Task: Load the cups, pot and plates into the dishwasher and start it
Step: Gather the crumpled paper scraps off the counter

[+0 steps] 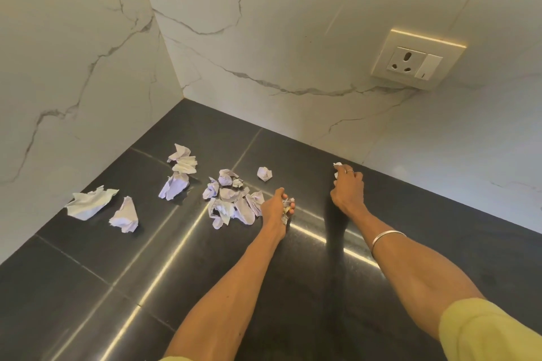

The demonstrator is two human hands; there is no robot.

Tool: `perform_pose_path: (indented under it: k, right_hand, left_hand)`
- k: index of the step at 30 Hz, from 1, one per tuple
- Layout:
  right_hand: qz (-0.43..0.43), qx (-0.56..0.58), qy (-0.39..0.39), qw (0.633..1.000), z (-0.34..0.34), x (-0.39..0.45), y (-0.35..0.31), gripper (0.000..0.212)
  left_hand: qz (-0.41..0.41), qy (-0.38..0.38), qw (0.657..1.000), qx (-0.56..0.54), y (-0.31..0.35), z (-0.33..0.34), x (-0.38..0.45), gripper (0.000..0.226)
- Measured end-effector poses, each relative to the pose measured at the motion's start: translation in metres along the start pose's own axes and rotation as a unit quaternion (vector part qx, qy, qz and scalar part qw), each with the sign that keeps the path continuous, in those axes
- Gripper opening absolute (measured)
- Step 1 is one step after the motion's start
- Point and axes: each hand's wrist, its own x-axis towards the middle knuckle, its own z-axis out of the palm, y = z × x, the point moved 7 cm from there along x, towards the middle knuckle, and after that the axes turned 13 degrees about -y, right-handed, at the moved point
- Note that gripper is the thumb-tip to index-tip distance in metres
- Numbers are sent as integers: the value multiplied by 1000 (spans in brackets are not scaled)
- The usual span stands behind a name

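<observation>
A: Head view, nearest first: a yellow sleeve [481,331] at the lower right; two bare forearms reach out over a dark glossy counter [88,287]; a bangle [387,237] sits on the right forearm.

B: And the hands?

A: The left hand [277,204] is curled round a crumpled wad [287,208] of paper, low over the counter, just right of the pile [231,202]; the right hand [347,189] is further out, near the wall, fingers bent round a small white scrap [337,170]; a ring [349,171] shows on one finger.

B: What else lies there?

A: Crumpled papers; a loose ball [264,173] beyond the pile; three scraps [179,171] in a row further left; two larger ones [102,208] at the far left, near the side wall.

B: Cups, pot, plates, dishwasher?

A: None in view; I cannot say where they are.

B: Farthest back?

A: White marble walls [264,23] meeting in a corner; a socket [418,59] with a switch on the right wall.
</observation>
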Motion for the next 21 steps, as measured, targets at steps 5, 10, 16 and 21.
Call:
perform_pose_path:
  k: [5,10,16,21]
  right_hand:
    - [-41,40,61,996,-1,-26,-4,44]
    - [-27,140,79,987,-5,-45,0,26]
    - [-18,226,13,974,7,-62,-13,25]
    - [-106,215,-59,969,12,-83,-63,15]
  left_hand:
    - [4,-9,1000,17,-1,0,-4,31]
    - [8,-28,999,26,-3,1,-13,31]
    - [23,-32,999,18,-8,-11,-39,35]
    - [35,-4,999,-9,-4,-30,-56,29]
